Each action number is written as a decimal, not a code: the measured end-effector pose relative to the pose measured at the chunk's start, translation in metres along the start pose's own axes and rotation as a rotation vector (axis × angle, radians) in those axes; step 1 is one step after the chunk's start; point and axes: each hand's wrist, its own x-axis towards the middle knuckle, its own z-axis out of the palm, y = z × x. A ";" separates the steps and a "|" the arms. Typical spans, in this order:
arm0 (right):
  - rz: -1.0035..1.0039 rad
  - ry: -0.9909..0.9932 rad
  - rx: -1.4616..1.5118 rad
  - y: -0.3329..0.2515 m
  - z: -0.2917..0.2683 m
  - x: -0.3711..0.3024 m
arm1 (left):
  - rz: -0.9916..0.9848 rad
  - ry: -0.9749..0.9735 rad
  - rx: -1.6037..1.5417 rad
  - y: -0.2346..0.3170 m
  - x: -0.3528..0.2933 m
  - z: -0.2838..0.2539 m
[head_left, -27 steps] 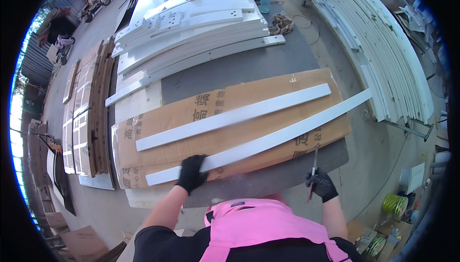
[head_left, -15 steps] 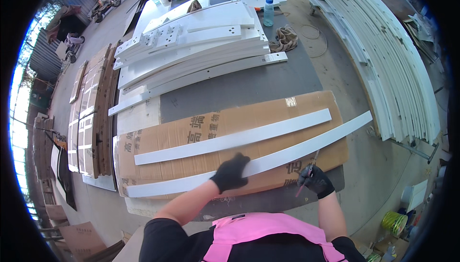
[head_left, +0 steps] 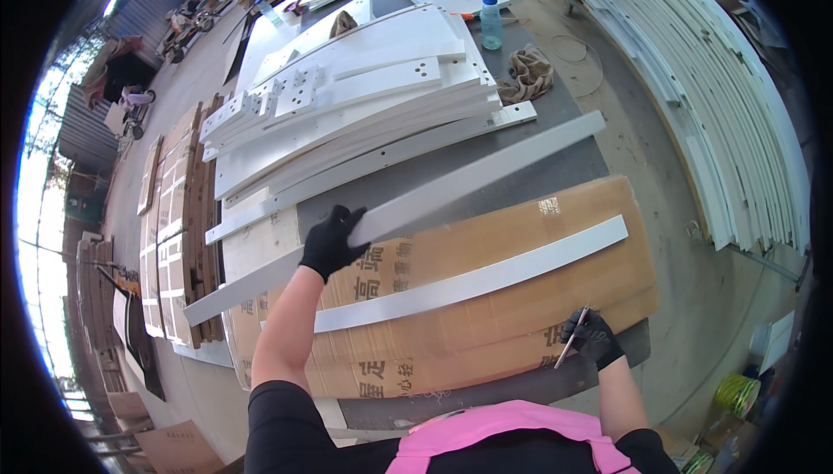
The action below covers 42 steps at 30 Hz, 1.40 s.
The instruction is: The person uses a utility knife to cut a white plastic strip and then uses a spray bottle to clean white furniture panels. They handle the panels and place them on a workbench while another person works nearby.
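The long white strip [head_left: 477, 177] slants across the gap between the cardboard [head_left: 521, 335] and the stacked white panels [head_left: 364, 101]; your gloved left hand [head_left: 331, 243] grips it left of its middle. A second white strip [head_left: 486, 278] lies on the cardboard, nearer you. Your gloved right hand [head_left: 593, 339] holds a slim pen-like tool [head_left: 564, 355] over the cardboard's near edge. Beyond, a bottle [head_left: 491, 27] and crumpled cloth [head_left: 528, 75] sit on the grey table [head_left: 555, 162].
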 end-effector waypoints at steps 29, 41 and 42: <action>0.234 -0.164 -0.007 -0.022 -0.036 0.001 | -0.173 0.220 0.097 -0.058 0.104 0.093; 0.178 -0.323 0.050 -0.015 -0.044 0.006 | -0.108 0.064 -0.495 0.074 -0.060 0.070; 0.200 -0.267 0.058 -0.015 -0.043 0.006 | -0.114 0.019 -0.535 0.082 -0.072 0.070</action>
